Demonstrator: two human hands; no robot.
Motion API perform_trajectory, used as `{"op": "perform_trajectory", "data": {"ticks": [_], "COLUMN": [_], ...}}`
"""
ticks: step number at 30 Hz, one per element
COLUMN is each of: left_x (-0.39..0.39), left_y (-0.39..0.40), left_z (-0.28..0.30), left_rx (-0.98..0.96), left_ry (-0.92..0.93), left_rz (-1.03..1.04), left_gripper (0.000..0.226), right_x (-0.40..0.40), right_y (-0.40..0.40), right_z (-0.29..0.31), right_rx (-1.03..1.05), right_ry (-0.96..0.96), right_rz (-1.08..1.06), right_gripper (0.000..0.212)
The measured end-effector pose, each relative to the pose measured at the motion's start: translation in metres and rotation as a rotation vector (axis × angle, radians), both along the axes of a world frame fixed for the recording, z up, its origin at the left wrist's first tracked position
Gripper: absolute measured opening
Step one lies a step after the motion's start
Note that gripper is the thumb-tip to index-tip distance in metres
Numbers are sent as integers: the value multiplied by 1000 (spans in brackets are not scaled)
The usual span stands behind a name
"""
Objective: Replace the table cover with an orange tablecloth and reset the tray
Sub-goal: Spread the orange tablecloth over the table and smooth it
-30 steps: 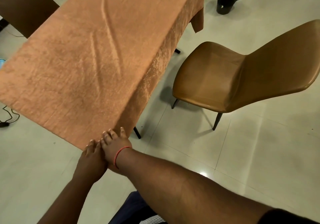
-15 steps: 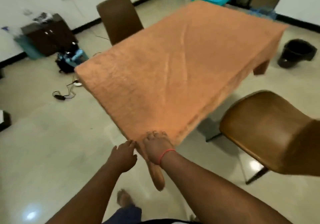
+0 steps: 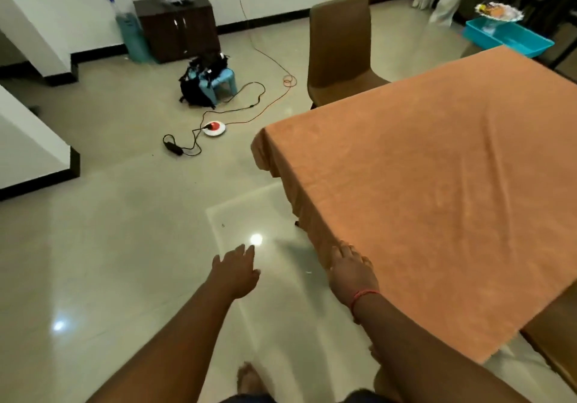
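An orange tablecloth (image 3: 431, 190) covers the whole table at the right and hangs over its near edges, with a few long creases. My right hand (image 3: 351, 270), a red thread on its wrist, rests on the cloth's left edge with the fingers laid over the hem. My left hand (image 3: 235, 270) hovers over the floor to the left of the table, fingers straight, holding nothing. A turquoise tray (image 3: 507, 37) sits beyond the table's far corner, with a decorated dish (image 3: 498, 12) standing in it.
A brown chair (image 3: 340, 53) stands at the table's far side and another chair (image 3: 555, 346) shows at the right edge. Cables (image 3: 249, 103), a round socket (image 3: 214, 128), a bag on a blue stool (image 3: 206, 82) and a dark cabinet (image 3: 176, 26) lie left.
My view has swung left around the table corner. My left hand has let go of the cloth and moved out over the floor. My right hand has slid along the cloth's edge.
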State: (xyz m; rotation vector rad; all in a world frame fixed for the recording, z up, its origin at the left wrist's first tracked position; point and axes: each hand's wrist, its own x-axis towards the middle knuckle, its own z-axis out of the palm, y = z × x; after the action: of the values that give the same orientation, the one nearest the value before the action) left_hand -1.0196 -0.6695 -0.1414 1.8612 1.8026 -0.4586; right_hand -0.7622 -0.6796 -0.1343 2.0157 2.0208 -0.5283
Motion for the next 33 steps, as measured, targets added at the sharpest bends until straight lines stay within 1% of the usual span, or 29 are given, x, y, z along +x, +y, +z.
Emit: {"op": "perform_trajectory", "data": {"ticks": [2, 5, 9, 12, 15, 17, 19, 21, 23, 26, 29, 31, 33], "left_x": [-25, -32, -16, -9, -15, -20, -23, -20, -11, 7, 16, 14, 9], "left_y": [28, 78, 149, 200, 253, 294, 337, 370, 400, 443, 483, 493, 500], "left_z": [1, -2, -3, 4, 15, 20, 21, 21, 18, 7, -7, -8, -8], "left_rx": [-10, -4, 42, 103, 160, 230, 311, 349, 340, 267, 257, 156, 40], "left_ry": [8, -37, -92, -106, -86, -75, -102, -135, -190, -254, -301, -285, -234], "left_rz": [14, -43, -160, -243, -314, -347, -393, -477, -607, -838, -1064, -1146, -1196], "left_gripper": [68, 68, 69, 67, 66, 64, 59, 55, 55, 57, 56, 63, 76], "right_x": [-13, -21, -20, -24, -35, -42, -48, -53, -57, -63, -78, -92, -110], "right_y": [19, 55, 120, 176, 233, 270, 309, 337, 363, 392, 415, 417, 418], "right_z": [3, 3, -2, -5, -4, -2, 1, 1, -5, -13, -17, -15, -14], "right_rx": [-8, -11, 45, 77, 67, 78, 81, 73, 52, 36, 26, -4, -31], "right_ry": [-7, -10, -10, 7, 57, 52, 53, 41, 29, 2, -48, -67, -81], "right_rz": [-34, -93, -154, -159, -171, -142, -152, -175, -221, -329, -454, -553, -650], "right_gripper": [56, 65, 55, 48, 49, 49, 50, 50, 51, 53, 55, 57, 59]}}
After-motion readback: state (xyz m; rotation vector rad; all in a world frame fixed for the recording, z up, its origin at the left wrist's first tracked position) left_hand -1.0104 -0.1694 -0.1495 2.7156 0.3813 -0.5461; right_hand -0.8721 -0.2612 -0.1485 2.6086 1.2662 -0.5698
